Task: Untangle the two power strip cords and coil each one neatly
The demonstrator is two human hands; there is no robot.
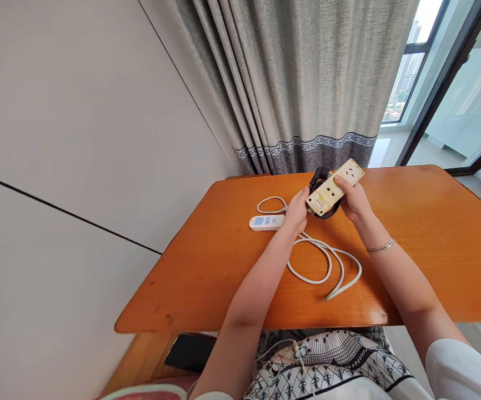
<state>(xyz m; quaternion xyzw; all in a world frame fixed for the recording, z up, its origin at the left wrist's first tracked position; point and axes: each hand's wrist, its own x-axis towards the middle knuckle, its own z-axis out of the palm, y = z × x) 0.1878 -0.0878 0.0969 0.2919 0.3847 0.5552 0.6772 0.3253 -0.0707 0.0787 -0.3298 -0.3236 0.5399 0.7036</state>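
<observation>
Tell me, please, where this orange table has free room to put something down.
The table is bare right of the right hand, up to its right edge, and in the near left corner, before the white power strip. The middle is crowded: white cable loops, left hand, beige power strip.

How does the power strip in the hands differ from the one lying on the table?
The cream strip is held above the table by the left hand and right hand; the white strip lies flat on it. The cream strip has a black cord bunched under it; the white strip has a white cord in loose loops. Both are long socket bars.
</observation>
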